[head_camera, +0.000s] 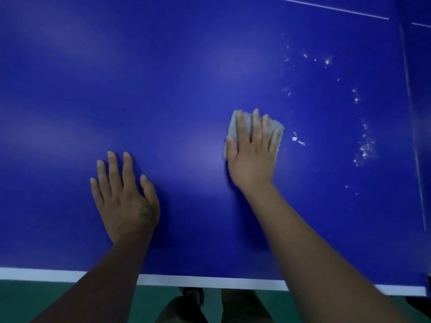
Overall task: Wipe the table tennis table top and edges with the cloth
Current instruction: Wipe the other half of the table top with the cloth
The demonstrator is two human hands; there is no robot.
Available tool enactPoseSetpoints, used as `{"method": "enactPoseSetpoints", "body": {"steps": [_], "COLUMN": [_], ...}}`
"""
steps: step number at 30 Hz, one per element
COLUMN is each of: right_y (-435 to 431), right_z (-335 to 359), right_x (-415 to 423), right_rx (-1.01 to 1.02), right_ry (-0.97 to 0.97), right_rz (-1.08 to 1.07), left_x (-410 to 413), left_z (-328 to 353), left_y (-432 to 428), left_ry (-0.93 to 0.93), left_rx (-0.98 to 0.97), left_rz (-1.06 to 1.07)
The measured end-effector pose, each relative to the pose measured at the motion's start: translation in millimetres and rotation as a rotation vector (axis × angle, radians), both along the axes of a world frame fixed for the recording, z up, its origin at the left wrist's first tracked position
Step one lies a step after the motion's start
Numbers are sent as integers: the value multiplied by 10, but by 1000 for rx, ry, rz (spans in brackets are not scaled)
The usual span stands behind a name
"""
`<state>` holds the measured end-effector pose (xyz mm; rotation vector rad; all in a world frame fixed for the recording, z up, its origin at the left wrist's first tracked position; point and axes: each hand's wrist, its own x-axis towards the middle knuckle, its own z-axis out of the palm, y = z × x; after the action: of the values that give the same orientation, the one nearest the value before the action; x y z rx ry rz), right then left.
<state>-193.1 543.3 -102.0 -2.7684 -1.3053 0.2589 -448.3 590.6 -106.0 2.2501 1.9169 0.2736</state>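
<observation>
Head | one table | one cloth pressed under flat right hand | left hand flat, fingers spread

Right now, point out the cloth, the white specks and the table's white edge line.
cloth [277,125], head view, its bare grey upper-right corner
white specks [295,138], head view, the clump just right of the cloth
white edge line [210,282], head view, the strip between the forearms

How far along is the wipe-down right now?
The blue table top looks clean on the left and middle. The right hand presses the cloth flat mid-table; the left hand rests open beside it. White specks right of the cloth and the white front edge are left to wipe.
</observation>
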Motion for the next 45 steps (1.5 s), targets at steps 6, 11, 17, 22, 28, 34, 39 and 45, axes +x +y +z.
{"method": "enactPoseSetpoints", "body": {"steps": [6,11,17,22,28,34,39,45], "right_y": [-370,445,1361,1380,1115,2151,2445,1252], "right_z": [-35,-70,-68,-74,-113,-77,-47,-37], "right_x": [97,808,1667,1889,1595,2136,2916,2379], "right_rx": [40,75,29,33,102,25,10,99], "right_ry": [34,-16,9,-13,-30,-31,33,-54], "right_rz": [224,303,264,308,346,549,343,424], "left_x": [233,1335,2495,2523,2579,2586,2586,2582], "left_z": [78,122,-59,-181,-119,-62,-57,-53], "left_y": [94,518,937,983,998,999,1004,1009], "left_ry": [-66,-191,-44,-3,10,13,4,-6], "left_rx": [100,107,86,142,107,55,42,62], "left_rz": [55,-33,13,27,52,60,52,54]}}
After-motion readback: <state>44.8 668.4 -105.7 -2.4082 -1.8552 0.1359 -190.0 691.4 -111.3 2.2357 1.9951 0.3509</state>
